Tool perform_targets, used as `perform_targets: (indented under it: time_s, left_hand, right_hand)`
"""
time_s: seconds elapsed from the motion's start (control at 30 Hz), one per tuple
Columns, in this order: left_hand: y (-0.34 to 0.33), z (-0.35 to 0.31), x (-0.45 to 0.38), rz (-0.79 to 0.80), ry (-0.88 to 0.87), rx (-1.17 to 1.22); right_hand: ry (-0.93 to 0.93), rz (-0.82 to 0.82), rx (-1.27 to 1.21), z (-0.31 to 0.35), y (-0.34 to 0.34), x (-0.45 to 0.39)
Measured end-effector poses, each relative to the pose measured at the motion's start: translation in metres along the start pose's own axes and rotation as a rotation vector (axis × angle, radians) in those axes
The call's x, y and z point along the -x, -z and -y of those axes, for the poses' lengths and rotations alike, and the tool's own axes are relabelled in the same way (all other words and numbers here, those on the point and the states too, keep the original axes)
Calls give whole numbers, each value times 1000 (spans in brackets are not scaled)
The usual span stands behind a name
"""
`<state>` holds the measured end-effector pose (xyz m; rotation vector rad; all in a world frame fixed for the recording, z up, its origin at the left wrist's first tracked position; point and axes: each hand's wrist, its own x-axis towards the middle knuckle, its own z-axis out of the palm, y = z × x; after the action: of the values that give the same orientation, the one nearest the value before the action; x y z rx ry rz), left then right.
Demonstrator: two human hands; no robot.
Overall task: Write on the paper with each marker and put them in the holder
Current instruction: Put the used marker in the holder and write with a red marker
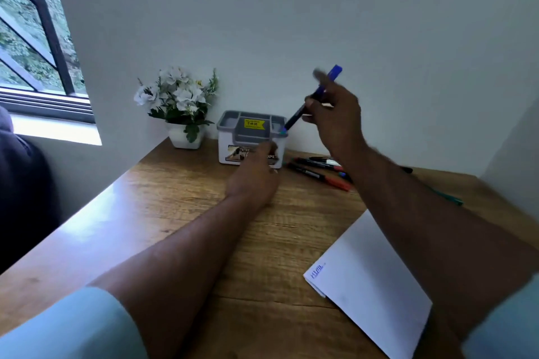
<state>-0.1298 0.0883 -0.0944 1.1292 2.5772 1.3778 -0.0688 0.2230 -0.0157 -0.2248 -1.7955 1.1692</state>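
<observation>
Marker [313, 99]: our right hand [335, 119] pinches it, low end at the holder [251, 136] rim.
Left hand [256, 177]: against holder's front; we cannot tell its grip.
Hidden: fingertips blurred.

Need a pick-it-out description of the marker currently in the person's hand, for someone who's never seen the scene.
On the wooden desk against the white wall, find the grey-rimmed holder beside the flower pot. The blue marker is tilted over its right corner, lower end at the rim, held by the right hand. Unlike the markers on the desk, it is in the air.

Holder [250, 136] right of flowerpot [185, 136]; loose markers [319, 170] right of holder.
</observation>
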Motion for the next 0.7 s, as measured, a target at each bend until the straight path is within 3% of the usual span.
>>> perform_targets:
  time_s: [0.2,0.33,0.53,0.7]
  left_hand:
    - [-3,7,-6,-82,-50,-11]
    - [-4,11,-12,-79,-9,-61]
    - [1,13,-17,-82,56,-59]
    - [3,6,-9,-130,-9,5]
  right_hand:
    - [137,-37,188,-23,-20,-20]
    - [115,111,296,-34,-24,-8]
    - [19,149,309,-34,15,6]
    - [-157,702,1164,-44,51,12]
